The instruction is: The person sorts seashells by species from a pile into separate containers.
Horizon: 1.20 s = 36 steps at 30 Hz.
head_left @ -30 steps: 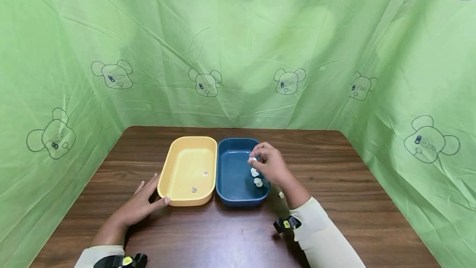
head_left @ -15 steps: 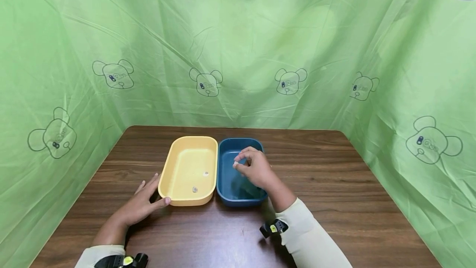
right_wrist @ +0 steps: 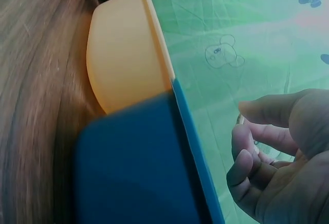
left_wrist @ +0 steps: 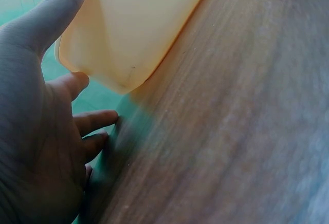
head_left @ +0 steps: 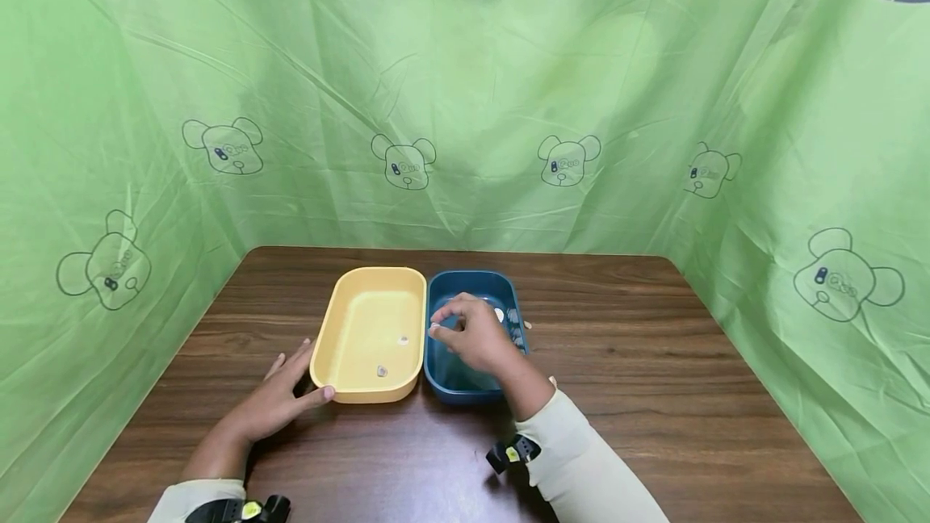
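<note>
My right hand (head_left: 475, 337) is over the left side of the blue bin (head_left: 449, 374), pinching a small pale seashell-like piece (head_left: 434, 328) between thumb and index finger. In the right wrist view, the thin edge of that piece (right_wrist: 240, 119) shows at the fingertips, above the bin's rim. My left hand (head_left: 279, 398) rests at the near left corner of the yellow bin (head_left: 356, 305), thumb on the rim and fingers spread along the outside. Inside the yellow bin lie a white piece (head_left: 403, 340) and a greyish one (head_left: 381, 371).
A round white piece (head_left: 499, 315) and several others lie along the blue bin's right side, partly behind the right hand. One pale bit (head_left: 527, 325) shows just outside that bin. Both bins stand side by side on a brown wooden table (head_left: 617, 329), with green cloth (head_left: 479, 216) around it.
My right hand has moved left across the blue bin with the pinched piece, from its right side toward the yellow bin. My left hand stays on the yellow bin's corner.
</note>
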Each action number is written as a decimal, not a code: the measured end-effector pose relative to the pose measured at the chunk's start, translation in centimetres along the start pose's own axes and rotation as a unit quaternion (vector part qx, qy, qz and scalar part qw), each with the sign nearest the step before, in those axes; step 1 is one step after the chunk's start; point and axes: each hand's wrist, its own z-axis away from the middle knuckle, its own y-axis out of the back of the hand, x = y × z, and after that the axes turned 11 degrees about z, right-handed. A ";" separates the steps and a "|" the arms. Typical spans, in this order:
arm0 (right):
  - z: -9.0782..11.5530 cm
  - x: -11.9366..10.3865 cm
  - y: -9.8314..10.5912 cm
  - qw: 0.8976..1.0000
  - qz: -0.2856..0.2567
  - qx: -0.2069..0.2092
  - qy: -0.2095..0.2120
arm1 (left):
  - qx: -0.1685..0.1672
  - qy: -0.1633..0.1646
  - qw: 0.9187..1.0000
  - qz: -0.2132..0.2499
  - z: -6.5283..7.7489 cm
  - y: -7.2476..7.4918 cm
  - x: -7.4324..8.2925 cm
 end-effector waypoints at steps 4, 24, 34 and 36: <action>0.0 -0.5 -0.6 1.000 -0.001 -0.007 0.001 | -0.001 0.001 1.000 0.002 0.0 0.0 -0.1; -0.5 -1.8 -2.1 0.998 0.062 -0.031 0.009 | 0.004 0.001 1.000 0.005 -0.1 0.0 -0.1; -0.3 -1.5 -1.1 0.999 0.047 -0.026 -0.006 | 0.002 0.005 1.000 0.003 -0.1 0.0 -0.1; -0.2 -1.3 -0.9 0.999 0.046 -0.025 -0.006 | 0.003 0.005 1.000 0.003 -0.1 -0.1 -0.1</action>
